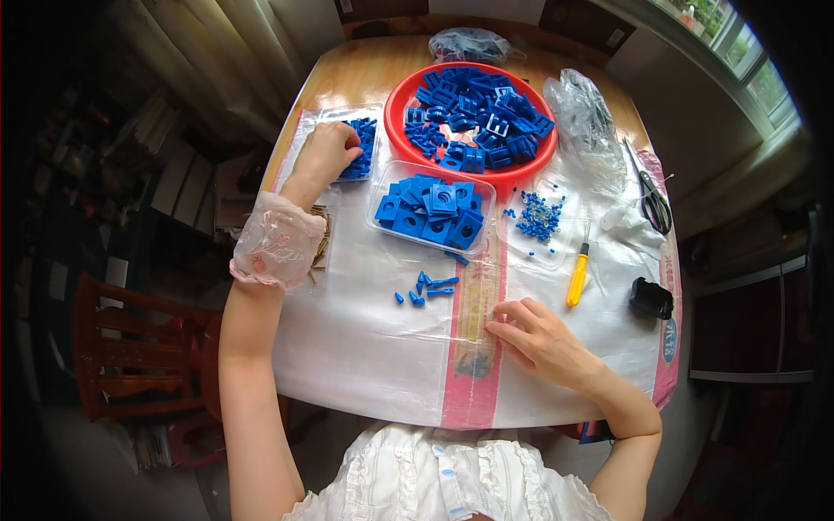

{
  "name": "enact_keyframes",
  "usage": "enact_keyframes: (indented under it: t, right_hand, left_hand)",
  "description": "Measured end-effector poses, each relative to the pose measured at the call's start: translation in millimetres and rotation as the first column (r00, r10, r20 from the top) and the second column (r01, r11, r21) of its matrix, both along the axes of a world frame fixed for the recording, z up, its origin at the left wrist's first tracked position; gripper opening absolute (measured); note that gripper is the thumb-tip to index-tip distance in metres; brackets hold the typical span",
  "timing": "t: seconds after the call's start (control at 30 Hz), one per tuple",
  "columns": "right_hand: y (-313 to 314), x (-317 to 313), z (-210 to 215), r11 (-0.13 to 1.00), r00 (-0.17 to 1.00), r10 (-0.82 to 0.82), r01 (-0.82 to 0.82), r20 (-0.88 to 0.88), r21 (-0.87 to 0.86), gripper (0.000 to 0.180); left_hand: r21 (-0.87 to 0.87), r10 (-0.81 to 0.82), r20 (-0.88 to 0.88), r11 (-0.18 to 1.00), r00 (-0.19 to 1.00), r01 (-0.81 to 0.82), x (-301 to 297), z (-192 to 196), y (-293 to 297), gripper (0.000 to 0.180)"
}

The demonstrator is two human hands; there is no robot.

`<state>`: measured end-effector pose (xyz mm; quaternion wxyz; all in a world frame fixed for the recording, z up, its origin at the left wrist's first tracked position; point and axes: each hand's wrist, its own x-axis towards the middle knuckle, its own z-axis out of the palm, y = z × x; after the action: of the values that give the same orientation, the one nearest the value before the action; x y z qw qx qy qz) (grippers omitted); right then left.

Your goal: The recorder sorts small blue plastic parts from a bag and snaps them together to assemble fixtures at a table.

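Note:
My left hand [327, 154] is at the edge of a clear tray [375, 161] of small blue plastic pieces [359, 139], at the far left of the table. Its fingers are bent and close together over the pieces; whatever is between the tips is hidden. My right hand [549, 343] rests at the near right on the white sheet, fingers loosely bent and apart, nothing in them. To its left lie several loose blue plastic pegs and cones [425, 290]. A clear box [383, 228] of square blue plates with round holes [440, 201] stands between the hands.
Behind the box is a red basin [395, 104] heaped with blue plastic parts. To the right are small blue-and-metal pieces [539, 217], a yellow-handled screwdriver [577, 280], scissors [653, 204], a black object [651, 298] and plastic bags [584, 122]. Brass-coloured screws [321, 243] lie beside my left wrist.

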<state>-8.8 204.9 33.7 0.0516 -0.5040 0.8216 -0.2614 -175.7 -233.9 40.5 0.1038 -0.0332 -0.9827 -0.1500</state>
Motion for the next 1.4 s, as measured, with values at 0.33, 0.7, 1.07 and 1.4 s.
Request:
enact_keyframes:
  t: [0.33, 0.7, 1.07, 1.4]
  right_hand:
    - [0.6, 0.1, -1.4, 1.0, 1.0, -0.002, 0.002, -0.003, -0.014, 0.036]
    - [0.1, -0.4, -0.6, 1.0, 1.0, 0.003, -0.003, -0.01, -0.015, 0.036]
    - [-1.2, -1.1, -3.1, 0.999, 1.0, 0.003, -0.004, -0.023, -0.044, 0.035]
    - [0.1, 0.7, -4.5, 1.0, 1.0, 0.001, -0.001, -0.016, 0.005, 0.038]
  left_hand:
    - [-0.18, -0.041, -0.008, 0.983, 0.999, 0.039, -14.8, 19.6, -10.5, 0.026]
    - [-0.575, -0.182, -0.012, 0.806, 0.983, 0.142, -29.9, -3.0, -12.6, 0.013]
    - [0.122, -0.357, -0.165, 0.918, 0.919, 0.378, 114.9, 56.0, 84.0, 0.012]
    - [0.032, -0.516, 0.064, 0.857, 0.854, 0.515, 191.6, 9.4, 157.0, 0.019]
